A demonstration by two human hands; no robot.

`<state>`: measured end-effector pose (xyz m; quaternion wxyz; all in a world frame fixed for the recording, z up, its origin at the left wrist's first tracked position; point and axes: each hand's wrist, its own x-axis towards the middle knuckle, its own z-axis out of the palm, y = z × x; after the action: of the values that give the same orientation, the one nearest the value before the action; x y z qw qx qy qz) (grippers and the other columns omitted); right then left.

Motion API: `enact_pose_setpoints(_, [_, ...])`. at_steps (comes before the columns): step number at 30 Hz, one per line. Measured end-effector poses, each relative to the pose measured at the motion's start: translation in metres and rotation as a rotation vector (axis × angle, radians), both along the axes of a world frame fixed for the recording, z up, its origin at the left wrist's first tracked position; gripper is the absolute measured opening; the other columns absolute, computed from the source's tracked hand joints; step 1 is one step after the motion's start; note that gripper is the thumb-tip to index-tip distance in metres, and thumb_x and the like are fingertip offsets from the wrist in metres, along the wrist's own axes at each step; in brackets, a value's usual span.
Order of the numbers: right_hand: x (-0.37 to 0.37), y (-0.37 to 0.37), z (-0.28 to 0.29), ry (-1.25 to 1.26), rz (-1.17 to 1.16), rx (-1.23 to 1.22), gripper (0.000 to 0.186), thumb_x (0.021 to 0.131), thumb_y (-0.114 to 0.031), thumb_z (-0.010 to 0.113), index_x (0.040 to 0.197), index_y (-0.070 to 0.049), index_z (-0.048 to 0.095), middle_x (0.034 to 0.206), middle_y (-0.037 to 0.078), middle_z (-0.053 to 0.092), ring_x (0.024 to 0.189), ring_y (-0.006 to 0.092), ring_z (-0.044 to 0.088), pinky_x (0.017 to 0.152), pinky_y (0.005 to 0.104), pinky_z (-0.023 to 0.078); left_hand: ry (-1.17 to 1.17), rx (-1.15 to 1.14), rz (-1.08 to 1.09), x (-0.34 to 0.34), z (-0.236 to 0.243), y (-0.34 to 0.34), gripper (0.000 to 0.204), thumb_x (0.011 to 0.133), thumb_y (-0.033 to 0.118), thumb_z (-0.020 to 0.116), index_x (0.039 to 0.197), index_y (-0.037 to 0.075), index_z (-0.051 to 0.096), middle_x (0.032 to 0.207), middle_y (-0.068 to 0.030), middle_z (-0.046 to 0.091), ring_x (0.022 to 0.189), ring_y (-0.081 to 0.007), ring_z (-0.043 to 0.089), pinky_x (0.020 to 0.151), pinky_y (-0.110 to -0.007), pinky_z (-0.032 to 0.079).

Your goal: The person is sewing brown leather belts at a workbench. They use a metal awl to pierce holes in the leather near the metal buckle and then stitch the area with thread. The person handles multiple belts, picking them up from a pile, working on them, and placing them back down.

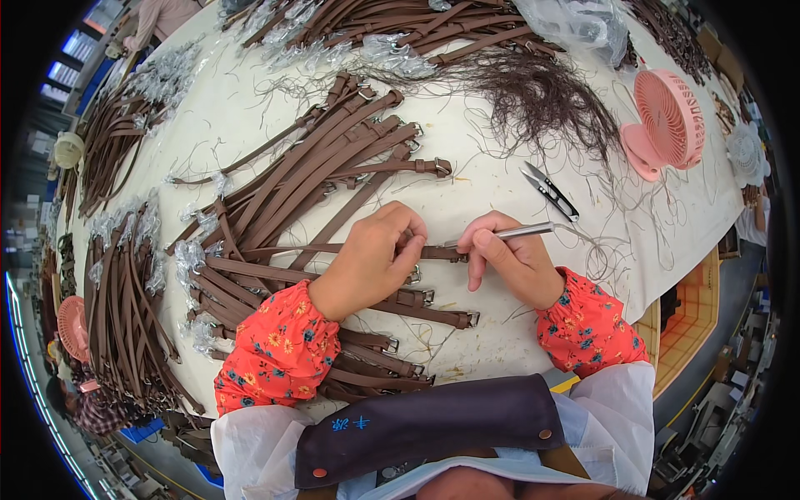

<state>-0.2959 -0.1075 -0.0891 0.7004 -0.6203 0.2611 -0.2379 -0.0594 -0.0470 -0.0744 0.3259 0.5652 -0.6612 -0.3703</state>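
My left hand (372,260) is closed at a narrow brown strap (442,252), whose end with a buckle sticks out to its right. What exactly the left fingertips pinch is hidden behind the hand. My right hand (510,260) grips a slim silver pen-shaped tool (533,229). The tool lies nearly level, its left tip close to the strap. Beneath and around my left hand, more buckled brown straps (325,171) lie in a fanned pile. Clear plastic wraps many of their left ends. Black thread snips (552,193) rest beyond my right hand.
Dark thread scraps (550,100) are heaped at the far side of the white-covered table (500,342). A pink fan (664,121) stands at the far right. Other strap bundles (133,317) lie left and at the back. Loose threads curl near the snips.
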Motion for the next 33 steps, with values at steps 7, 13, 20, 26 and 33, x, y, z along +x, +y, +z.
enact_pose_setpoints(7, [0.001,0.001,-0.002,-0.086,-0.111,-0.047,0.029,0.11,-0.028,0.044,0.111,-0.002,0.057,0.073,0.001,0.06,0.066,0.0091,0.061,0.088,0.0331,0.051,-0.067,0.075,-0.45,0.012,0.0,0.003,0.006,0.09,0.008,0.071,0.094,0.005,0.074,0.083,-0.0092,0.067,0.065,-0.0246,0.062,0.065,-0.034,0.051])
enact_pose_setpoints(13, [0.0,0.0,-0.003,-0.081,-0.139,-0.08,0.029,0.11,-0.028,0.045,0.111,-0.002,0.057,0.074,0.001,0.06,0.065,0.0091,0.061,0.087,0.0329,0.052,-0.371,0.028,-0.191,0.006,0.011,0.003,0.024,0.089,0.014,0.072,0.111,0.006,0.065,0.113,-0.0126,0.063,0.082,-0.0335,0.067,0.069,-0.04,0.054])
enact_pose_setpoints(20, [0.001,-0.003,-0.004,-0.128,-0.249,-0.134,0.028,0.11,-0.027,0.045,0.114,-0.001,0.057,0.082,0.005,0.063,0.07,0.0118,0.062,0.08,0.0301,0.051,-0.518,-0.097,0.039,0.017,0.002,0.001,0.035,0.09,0.014,0.071,0.121,0.006,0.056,0.129,-0.0158,0.054,0.098,-0.0394,0.063,0.079,-0.046,0.053])
enact_pose_setpoints(26, [0.0,-0.002,-0.002,-0.099,-0.281,-0.175,0.027,0.11,-0.024,0.047,0.12,-0.001,0.057,0.089,0.007,0.064,0.08,0.0134,0.063,0.078,0.0284,0.05,-0.685,-0.342,0.043,0.017,-0.001,-0.002,0.042,0.087,0.011,0.072,0.126,0.006,0.057,0.13,-0.0161,0.057,0.117,-0.0388,0.054,0.098,-0.044,0.045])
enact_pose_setpoints(33, [0.002,-0.003,-0.003,-0.149,-0.263,-0.197,0.026,0.11,-0.022,0.046,0.12,-0.001,0.057,0.092,0.008,0.065,0.085,0.0148,0.065,0.081,0.0289,0.051,-0.328,-0.298,-0.018,0.023,-0.008,-0.004,0.034,0.081,0.003,0.076,0.114,0.004,0.067,0.11,-0.0141,0.068,0.103,-0.0343,0.063,0.088,-0.041,0.051])
